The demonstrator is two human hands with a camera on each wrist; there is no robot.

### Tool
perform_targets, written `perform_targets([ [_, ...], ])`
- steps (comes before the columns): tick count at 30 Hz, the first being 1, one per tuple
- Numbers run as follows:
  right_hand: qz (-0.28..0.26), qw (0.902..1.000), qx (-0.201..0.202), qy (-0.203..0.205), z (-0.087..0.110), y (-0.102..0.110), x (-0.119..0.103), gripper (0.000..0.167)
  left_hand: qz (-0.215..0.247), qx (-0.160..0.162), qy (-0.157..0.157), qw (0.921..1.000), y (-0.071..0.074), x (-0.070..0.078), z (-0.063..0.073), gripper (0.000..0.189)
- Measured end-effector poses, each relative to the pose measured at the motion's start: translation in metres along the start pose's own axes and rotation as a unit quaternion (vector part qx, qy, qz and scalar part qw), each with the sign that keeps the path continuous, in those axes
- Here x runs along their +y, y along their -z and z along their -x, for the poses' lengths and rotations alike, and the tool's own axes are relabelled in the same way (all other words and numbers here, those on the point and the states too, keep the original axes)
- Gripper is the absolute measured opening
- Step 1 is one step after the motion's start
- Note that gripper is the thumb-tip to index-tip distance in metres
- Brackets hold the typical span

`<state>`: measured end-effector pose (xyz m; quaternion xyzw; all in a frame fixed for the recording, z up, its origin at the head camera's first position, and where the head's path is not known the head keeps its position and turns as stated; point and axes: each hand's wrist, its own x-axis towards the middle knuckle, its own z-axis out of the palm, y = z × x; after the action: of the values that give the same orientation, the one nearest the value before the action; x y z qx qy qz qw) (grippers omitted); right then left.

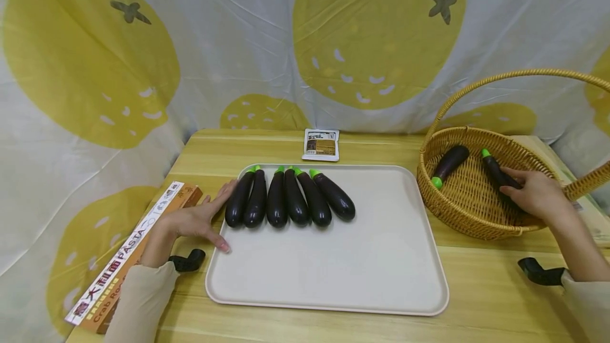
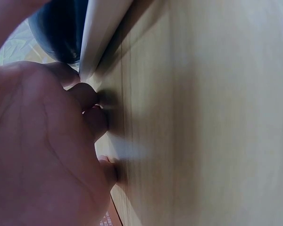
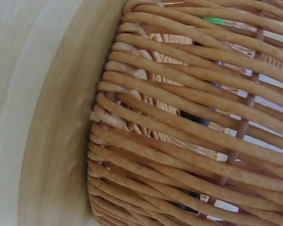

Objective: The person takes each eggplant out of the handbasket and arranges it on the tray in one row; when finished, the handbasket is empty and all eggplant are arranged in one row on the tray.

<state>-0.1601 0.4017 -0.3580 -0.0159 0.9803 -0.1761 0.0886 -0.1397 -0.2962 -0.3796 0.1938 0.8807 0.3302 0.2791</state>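
Observation:
Several dark eggplants (image 1: 277,202) with bright green stem ends lie side by side along the back left of a white tray (image 1: 343,274). My left hand (image 1: 195,221) rests at the tray's left edge with fingers spread, thumb at the rim; the left wrist view shows its fingertips on the wood beside the tray wall. Inside a wicker basket (image 1: 457,213) at the right, my right hand (image 1: 538,195) grips an eggplant (image 1: 495,172), whose lower part the hand hides. Another eggplant (image 1: 452,163) lies at the basket's left side. Basket weave (image 3: 179,117) fills the right wrist view.
A long pasta box (image 1: 126,258) lies slanted under my left forearm. Behind the tray is a small white-and-brown packet (image 1: 321,146). The basket's tall handle (image 1: 519,73) arches over its opening. A lemon-print cloth (image 1: 248,57) hangs behind the wooden table (image 1: 257,324).

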Motion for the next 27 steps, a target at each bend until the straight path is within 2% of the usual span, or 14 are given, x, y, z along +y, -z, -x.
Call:
perform_targets([
  [8,-0.011,0.9999,0.003,0.004,0.001,-0.002,-0.003,0.056,0.001,0.0,0.003,1.0,0.0,-0.001,-0.001,0.151],
  [20,-0.02,0.999,0.034,0.02,-0.002,-0.005,-0.002,0.056,0.005,-0.001,-0.005,1.0,-0.001,0.0,-0.001,0.151],
  [27,-0.065,0.9979,0.003,0.004,0.007,0.005,-0.012,0.064,0.006,0.0,-0.002,1.0,-0.001,0.001,-0.001,0.151],
])
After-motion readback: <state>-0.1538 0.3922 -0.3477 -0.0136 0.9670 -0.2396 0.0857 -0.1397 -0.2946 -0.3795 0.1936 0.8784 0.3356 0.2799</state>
